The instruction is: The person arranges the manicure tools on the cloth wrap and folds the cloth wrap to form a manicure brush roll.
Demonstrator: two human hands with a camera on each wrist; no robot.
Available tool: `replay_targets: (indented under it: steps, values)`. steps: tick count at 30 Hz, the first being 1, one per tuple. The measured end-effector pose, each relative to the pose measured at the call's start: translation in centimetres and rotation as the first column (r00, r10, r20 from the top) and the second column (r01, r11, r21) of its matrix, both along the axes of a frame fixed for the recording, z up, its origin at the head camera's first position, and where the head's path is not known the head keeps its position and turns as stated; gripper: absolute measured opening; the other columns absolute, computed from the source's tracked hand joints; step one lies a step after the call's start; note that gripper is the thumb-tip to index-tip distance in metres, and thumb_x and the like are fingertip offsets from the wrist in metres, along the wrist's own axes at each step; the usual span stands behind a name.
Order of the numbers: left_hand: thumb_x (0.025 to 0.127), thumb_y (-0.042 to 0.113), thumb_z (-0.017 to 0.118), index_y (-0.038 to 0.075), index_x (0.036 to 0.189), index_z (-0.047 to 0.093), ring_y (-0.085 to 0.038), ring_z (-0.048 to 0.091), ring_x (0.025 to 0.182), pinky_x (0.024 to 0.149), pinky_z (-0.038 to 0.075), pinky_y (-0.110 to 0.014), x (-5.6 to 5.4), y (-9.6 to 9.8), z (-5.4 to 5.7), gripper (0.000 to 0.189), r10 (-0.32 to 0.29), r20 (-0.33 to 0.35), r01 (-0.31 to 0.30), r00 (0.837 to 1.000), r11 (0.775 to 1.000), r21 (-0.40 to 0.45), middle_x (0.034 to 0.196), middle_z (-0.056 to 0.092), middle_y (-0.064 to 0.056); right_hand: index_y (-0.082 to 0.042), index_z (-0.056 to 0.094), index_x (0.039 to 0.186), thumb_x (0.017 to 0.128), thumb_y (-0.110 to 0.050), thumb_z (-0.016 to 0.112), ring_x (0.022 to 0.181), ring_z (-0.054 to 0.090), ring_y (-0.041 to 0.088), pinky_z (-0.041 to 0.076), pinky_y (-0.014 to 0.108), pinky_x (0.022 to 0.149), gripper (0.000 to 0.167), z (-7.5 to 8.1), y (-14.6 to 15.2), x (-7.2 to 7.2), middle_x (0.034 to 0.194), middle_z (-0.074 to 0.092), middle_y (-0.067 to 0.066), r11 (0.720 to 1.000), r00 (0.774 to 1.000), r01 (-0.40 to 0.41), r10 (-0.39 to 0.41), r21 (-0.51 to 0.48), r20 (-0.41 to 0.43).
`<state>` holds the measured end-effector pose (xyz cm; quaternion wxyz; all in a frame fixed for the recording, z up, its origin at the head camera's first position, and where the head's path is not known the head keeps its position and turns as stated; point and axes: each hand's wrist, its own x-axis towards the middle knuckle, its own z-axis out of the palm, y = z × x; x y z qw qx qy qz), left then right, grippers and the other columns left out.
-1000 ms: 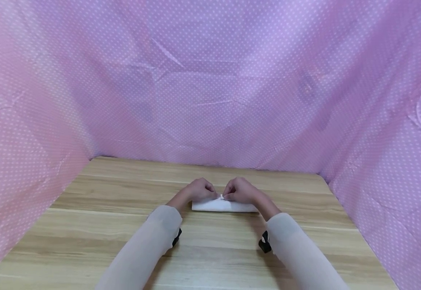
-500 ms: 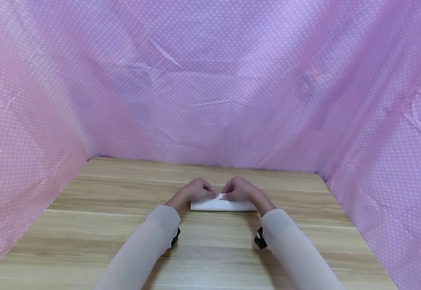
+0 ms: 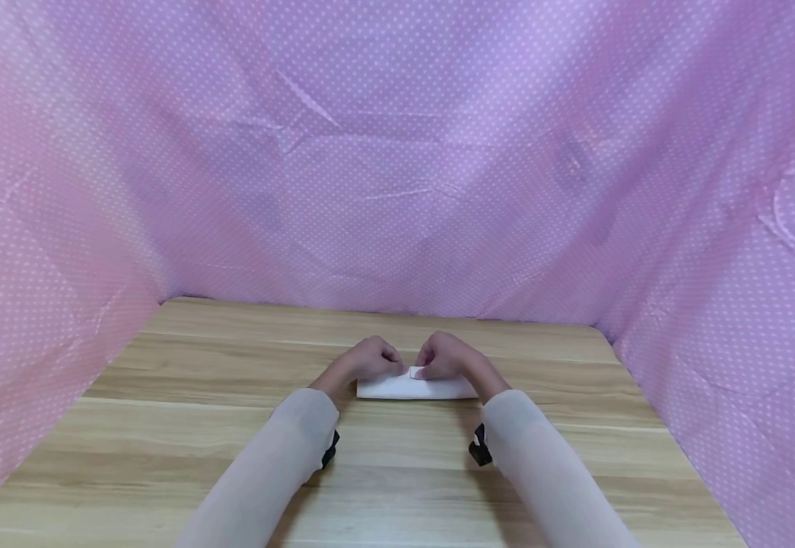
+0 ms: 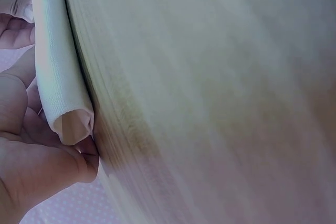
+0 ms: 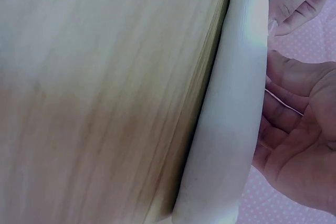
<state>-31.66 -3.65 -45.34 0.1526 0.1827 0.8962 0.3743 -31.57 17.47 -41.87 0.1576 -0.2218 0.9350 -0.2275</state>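
Observation:
A white fabric roll [image 3: 411,390] lies crosswise on the wooden table, toward the far side. Its near end in the left wrist view shows a hollow, tube-like opening [image 4: 74,124]. From the roll's far edge, near its middle, a small white tab [image 3: 414,372] stands out. My right hand [image 3: 446,356] pinches this tab between thumb and fingers. Just to the left, my left hand [image 3: 372,358] has its thumb and fingertips together at the same far edge, gripping the roll. In both wrist views the fingers are partly hidden behind the roll.
Bare wooden table [image 3: 233,449] spreads around the roll and toward me. Pink dotted cloth [image 3: 397,190] hangs behind the table and along both sides. Black wrist devices [image 3: 481,446] show below the light sleeves.
The small white tab shows more broadly at the right fingertips than a second ago. My right wrist has shifted slightly left. The left hand keeps nearly the same place on the roll.

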Motion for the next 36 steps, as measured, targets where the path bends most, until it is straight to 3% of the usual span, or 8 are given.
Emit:
replay_targets:
  steps: [11, 19, 29, 36]
  values:
    - [0.098, 0.029, 0.071, 0.018, 0.095, 0.081, -0.015, 0.059, 0.096, 0.094, 0.046, -0.04, 0.0, -0.1, 0.7, 0.016, 0.002, 0.023, -0.001, 1.0, 1.0, -0.013, 0.101, 0.073, 0.005, -0.01, 0.077, 0.085, 0.086, -0.013, 0.082, 0.079, 0.063, 0.013, 0.052, 0.031, 0.079, 0.007, 0.5, -0.8, -0.3, 0.08, 0.071, -0.004, 0.998, 1.0, -0.017, 0.017, 0.061, -0.008]
    - [0.097, 0.03, 0.072, 0.018, 0.098, 0.082, -0.015, 0.06, 0.102, 0.1, 0.044, -0.043, -0.1, -0.2, 1.0, 0.016, 0.012, 0.035, -0.012, 0.999, 1.0, -0.009, 0.107, 0.074, 0.005, -0.007, 0.078, 0.093, 0.089, -0.011, 0.079, 0.088, 0.066, 0.015, 0.054, 0.037, 0.088, 0.005, 0.8, -1.2, -0.1, 0.09, 0.073, 0.001, 0.995, 0.999, -0.03, 0.031, 0.092, -0.015]
    - [0.094, 0.033, 0.075, 0.019, 0.099, 0.082, -0.018, 0.059, 0.108, 0.103, 0.043, -0.046, 0.3, 0.0, 0.4, 0.016, 0.037, 0.061, -0.037, 0.997, 0.999, -0.005, 0.111, 0.074, 0.004, -0.005, 0.078, 0.091, 0.088, -0.008, 0.079, 0.08, 0.064, 0.012, 0.054, 0.031, 0.08, 0.004, -0.2, -0.3, 0.5, 0.083, 0.073, 0.0, 0.997, 0.996, -0.082, 0.083, 0.014, -0.044]
    - [0.096, 0.029, 0.074, 0.018, 0.095, 0.081, -0.016, 0.06, 0.101, 0.098, 0.045, -0.043, 0.6, 0.1, 0.1, 0.013, 0.018, 0.048, -0.018, 0.999, 1.0, 0.005, 0.103, 0.074, 0.005, -0.005, 0.078, 0.092, 0.089, -0.009, 0.079, 0.078, 0.063, 0.009, 0.053, 0.029, 0.078, 0.006, -0.8, 0.4, 0.4, 0.082, 0.072, -0.002, 0.994, 0.994, -0.103, 0.101, -0.038, -0.037]
